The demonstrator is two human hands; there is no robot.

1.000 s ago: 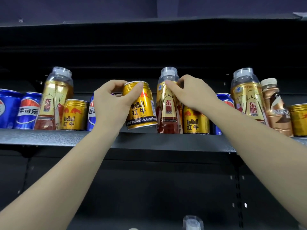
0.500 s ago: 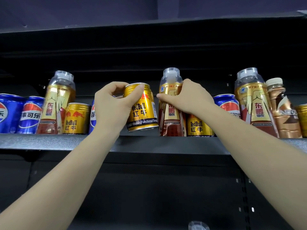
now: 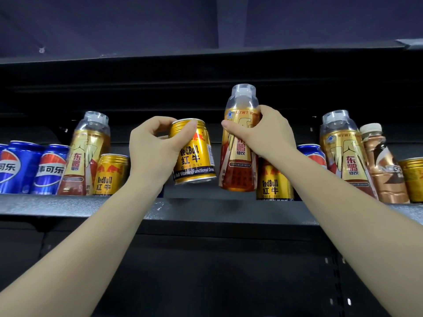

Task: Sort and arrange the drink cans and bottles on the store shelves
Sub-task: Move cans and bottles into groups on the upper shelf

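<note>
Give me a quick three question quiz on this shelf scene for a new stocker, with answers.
1. True or false: the left hand holds a gold Red Bull can off the shelf.
2. What does the right hand grip? A blue Pepsi can; B clear-capped energy drink bottle; C brown coffee bottle.
3. Fill in: behind the right wrist stands a gold ___ can.

Key: 1 true; 2 B; 3 Red Bull.

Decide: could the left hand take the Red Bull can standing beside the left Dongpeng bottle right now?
Probably not: the left hand already grips a Red Bull can; the standing can itself looks unobstructed in front.
</note>
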